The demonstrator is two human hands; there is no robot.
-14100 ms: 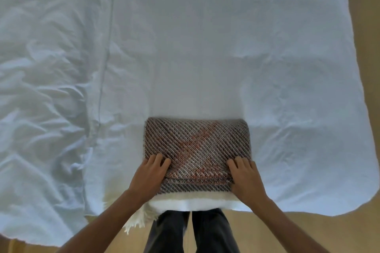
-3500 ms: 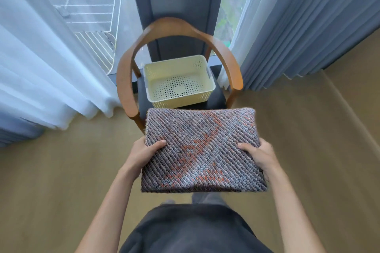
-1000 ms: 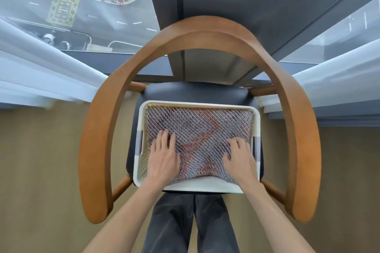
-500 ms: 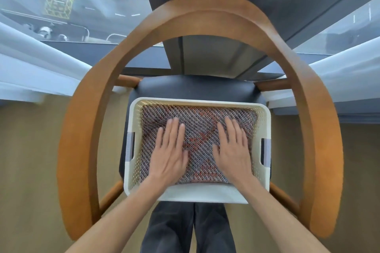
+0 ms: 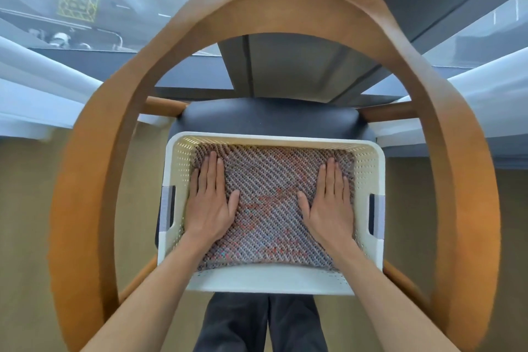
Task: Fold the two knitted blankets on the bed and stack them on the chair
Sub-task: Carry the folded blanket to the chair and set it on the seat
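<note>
At the far left a pale curtain [image 5: 34, 100] hung over the tan floor [image 5: 25, 223]; beside it the chair [image 5: 94, 180] swept its curved wooden rail up and over the top of the view and down again on the right; its dark seat [image 5: 268, 118] showed behind a cream perforated basket [image 5: 271, 280], which sat on that seat between the two arms of the rail. A handle slot [image 5: 168, 208] opened in the basket's left wall; just inside that wall the left hand [image 5: 210, 203] lay flat, palm down, fingers straight and together, thumb spread, gripping nothing and only pressing on the cloth. The folded knitted blanket [image 5: 268, 194], grey with orange-red patches, lay inside the basket and filled nearly all of its floor; its near edge showed above the basket's front wall. The right hand [image 5: 331, 203] mirrored the left, flat and released, palm on the blanket close to the right wall, near the second handle slot [image 5: 374, 216]. Dark trousers [image 5: 257, 323] stood below the basket's front; another pale curtain [image 5: 485, 80] hung at the far right.
</note>
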